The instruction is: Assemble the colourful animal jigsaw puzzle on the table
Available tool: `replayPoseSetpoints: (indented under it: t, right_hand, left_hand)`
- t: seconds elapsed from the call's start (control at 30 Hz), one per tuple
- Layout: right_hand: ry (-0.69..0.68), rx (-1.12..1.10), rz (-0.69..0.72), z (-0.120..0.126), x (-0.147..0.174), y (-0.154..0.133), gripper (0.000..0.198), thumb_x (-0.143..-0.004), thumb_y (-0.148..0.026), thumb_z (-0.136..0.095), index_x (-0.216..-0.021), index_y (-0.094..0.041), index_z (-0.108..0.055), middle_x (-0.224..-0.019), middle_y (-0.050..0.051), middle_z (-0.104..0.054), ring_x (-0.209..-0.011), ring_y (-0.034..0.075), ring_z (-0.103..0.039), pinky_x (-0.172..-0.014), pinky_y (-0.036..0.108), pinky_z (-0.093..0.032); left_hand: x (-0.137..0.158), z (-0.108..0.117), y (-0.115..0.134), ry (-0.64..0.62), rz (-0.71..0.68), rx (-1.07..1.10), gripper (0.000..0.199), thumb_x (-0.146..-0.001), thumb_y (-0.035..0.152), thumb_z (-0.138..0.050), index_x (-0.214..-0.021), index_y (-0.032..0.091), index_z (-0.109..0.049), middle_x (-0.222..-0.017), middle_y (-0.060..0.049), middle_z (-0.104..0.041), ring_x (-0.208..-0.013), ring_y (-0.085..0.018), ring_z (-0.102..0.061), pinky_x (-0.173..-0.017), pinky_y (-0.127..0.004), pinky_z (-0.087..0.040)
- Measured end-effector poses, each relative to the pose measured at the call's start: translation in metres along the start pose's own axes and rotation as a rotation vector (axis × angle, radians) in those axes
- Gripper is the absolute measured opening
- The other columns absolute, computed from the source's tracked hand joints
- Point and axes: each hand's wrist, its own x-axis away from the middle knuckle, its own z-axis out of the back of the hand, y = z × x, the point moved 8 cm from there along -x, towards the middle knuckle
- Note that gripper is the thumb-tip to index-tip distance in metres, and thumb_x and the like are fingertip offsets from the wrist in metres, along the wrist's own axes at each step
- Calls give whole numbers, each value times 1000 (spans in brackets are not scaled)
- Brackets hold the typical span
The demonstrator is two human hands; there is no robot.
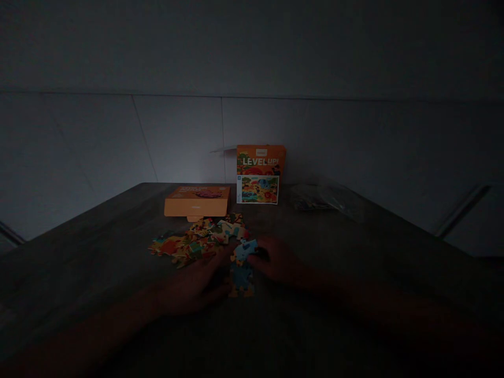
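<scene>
Between the thumb and fingers of my right hand is a blue puzzle piece, tilted above the table. Just below it, joined blue puzzle pieces lie flat, with yellowish tabs along their near edge. My left hand rests low at their left side, fingers stretched apart; whether its fingertips touch them is too dark to tell. Beyond that hand spreads a loose pile of colourful puzzle pieces, overlapping one another.
An orange box lies behind the pile. An upright orange "LEVEL UP!" box stands near the wall, with a picture card in front. A clear plastic bag sits right of it on the dark table. The light is dim.
</scene>
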Motion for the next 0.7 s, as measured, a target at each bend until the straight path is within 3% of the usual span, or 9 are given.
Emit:
replayPoseSetpoints:
  t: [0.17,0.37,0.6,0.7]
  right_hand:
    - [35,-188,-63,4,0,4,35,-82,-20,-64,-116,-20,-59,-111,7,-69,-99,22,-64,-87,37,-49]
    - [-2,-189,-85,2,0,8,43,-82,-17,-63,-124,-20,-56,-122,10,-66,-111,25,-63,-96,42,-47]
    - [-6,-155,-93,2,0,8,45,-81,-16,-63,-126,-20,-58,-124,10,-66,-111,26,-62,-97,46,-46]
    - [49,-129,-4,6,1,4,45,-84,-13,-55,-128,-23,-58,-129,9,-63,-117,25,-59,-101,44,-44]
  left_hand:
    - [0,4,6,19,-61,-49,81,-95,33,-53,-156,31,-1,-150,-12,-44,-124,-29,-56,-99,-43,-51]
    - [-4,8,35,-27,-300,-108,45,-100,23,-45,-144,23,-45,-145,-11,-50,-134,-26,-47,-111,-45,-42]
    - [-4,11,38,-21,-309,-136,40,-99,21,-48,-139,19,-52,-142,-12,-53,-135,-26,-46,-112,-47,-42]
    - [-4,11,38,-24,-312,-156,38,-99,21,-48,-136,18,-55,-141,-12,-55,-136,-26,-45,-112,-45,-42]
